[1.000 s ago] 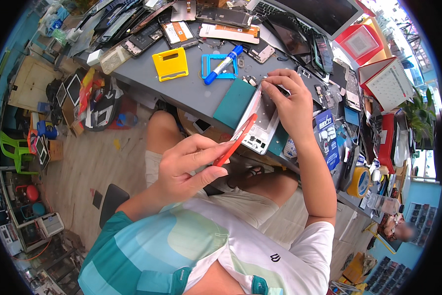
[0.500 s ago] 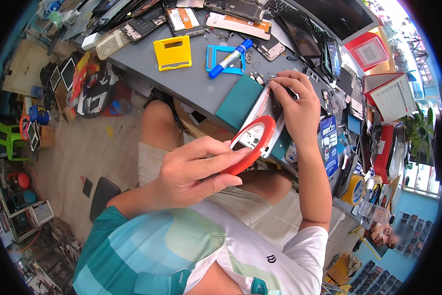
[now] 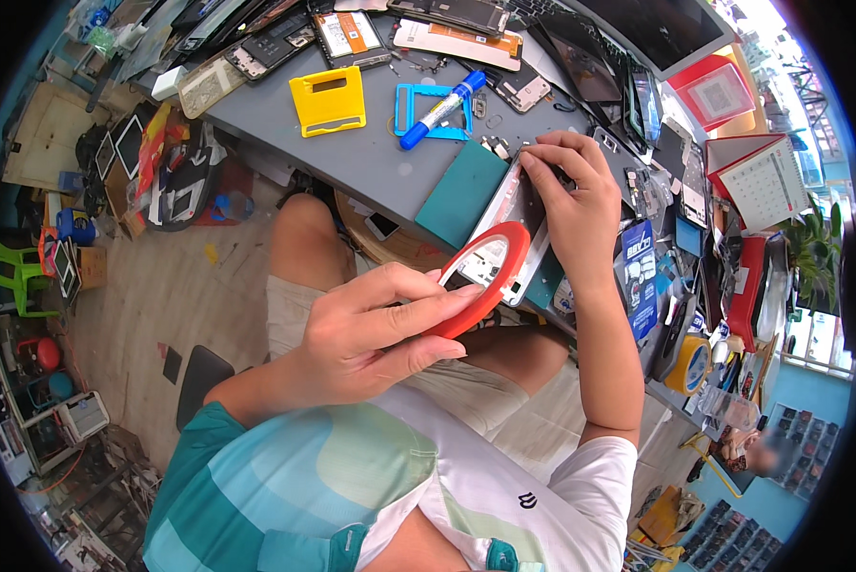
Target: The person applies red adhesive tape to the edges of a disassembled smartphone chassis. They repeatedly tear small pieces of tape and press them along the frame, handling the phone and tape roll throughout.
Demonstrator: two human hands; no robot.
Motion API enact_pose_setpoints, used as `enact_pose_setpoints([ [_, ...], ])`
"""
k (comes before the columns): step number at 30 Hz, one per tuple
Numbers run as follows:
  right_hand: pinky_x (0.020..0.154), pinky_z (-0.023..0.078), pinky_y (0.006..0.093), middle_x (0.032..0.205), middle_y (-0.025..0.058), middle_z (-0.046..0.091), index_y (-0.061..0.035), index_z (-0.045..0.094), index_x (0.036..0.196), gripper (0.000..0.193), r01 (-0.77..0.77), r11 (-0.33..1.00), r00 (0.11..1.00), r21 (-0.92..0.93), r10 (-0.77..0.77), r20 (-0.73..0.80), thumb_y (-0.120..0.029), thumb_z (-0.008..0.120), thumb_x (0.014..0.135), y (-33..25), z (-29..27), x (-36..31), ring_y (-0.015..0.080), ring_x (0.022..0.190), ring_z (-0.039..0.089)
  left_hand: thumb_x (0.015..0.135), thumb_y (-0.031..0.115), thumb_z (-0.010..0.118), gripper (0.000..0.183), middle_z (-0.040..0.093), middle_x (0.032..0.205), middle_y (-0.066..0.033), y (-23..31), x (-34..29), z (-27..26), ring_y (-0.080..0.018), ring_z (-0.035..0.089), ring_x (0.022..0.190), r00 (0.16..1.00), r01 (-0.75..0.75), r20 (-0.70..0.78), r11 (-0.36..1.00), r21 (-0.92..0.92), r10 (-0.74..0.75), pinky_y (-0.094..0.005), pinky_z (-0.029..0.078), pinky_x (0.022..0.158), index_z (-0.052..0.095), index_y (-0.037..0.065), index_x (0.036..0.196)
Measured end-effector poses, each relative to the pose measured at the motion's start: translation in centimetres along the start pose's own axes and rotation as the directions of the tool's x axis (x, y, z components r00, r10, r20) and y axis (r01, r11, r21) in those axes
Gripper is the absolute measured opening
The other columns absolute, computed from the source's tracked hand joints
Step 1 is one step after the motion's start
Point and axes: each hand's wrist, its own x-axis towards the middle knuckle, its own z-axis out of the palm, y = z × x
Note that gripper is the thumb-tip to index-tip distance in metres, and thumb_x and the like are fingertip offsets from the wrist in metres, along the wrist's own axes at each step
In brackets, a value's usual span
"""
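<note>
My left hand point(image 3: 376, 329) holds a thin roll of red tape point(image 3: 516, 259) upright between thumb and fingers. Through the ring's hole I see part of a pale-edged phone frame point(image 3: 511, 202). This frame lies slanted on the desk beside and partly over a teal pad point(image 3: 459, 194). At its far end, my right hand point(image 3: 576, 191) has thumb and forefinger closed together against the edge. Whatever sits between those fingertips is too small to make out. The roll hides the near part of the frame.
A yellow phone stand point(image 3: 328, 103), a blue stand point(image 3: 406, 110) and a blue marker point(image 3: 442, 110) lie beyond the pad. Opened phones point(image 3: 350, 36) crowd the far side. A monitor point(image 3: 652, 33), a desk calendar point(image 3: 762, 186) and a yellow tape roll point(image 3: 687, 367) are to the right.
The view has shifted very slightly. Both hands keep the same hold, with the red tape roll at nearly the same place and tilt.
</note>
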Motion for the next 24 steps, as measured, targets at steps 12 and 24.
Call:
enact_pose_setpoints([
  [12,0.086,0.06,0.0365,0.11,0.0107,0.077,0.0001,0.084,0.105,0.014,0.019,1.0,1.0,-0.019,-0.019,-0.018,-0.008,0.084,0.093,0.14,0.33,-0.08,0.025,0.097,0.076,0.088,0.007,0.091,0.05,0.075,0.112,-0.0176,0.26,0.46,-0.1,-0.0256,0.074,0.097,1.0,0.018,0.005,0.999,0.036,-0.019,-0.0479,0.064,0.107,0.076,-0.009,0.133],
  [24,0.085,0.059,0.0366,0.11,0.0111,0.076,0.0003,0.084,0.105,0.014,0.03,0.999,0.999,-0.045,-0.032,-0.022,-0.007,0.084,0.093,0.15,0.34,-0.04,0.026,0.096,0.076,0.088,0.007,0.091,0.05,0.076,0.113,-0.0176,0.12,0.36,-0.11,-0.0256,0.073,0.098,1.0,0.021,-0.001,0.999,0.04,-0.021,-0.0483,0.064,0.107,0.076,-0.008,0.134],
])
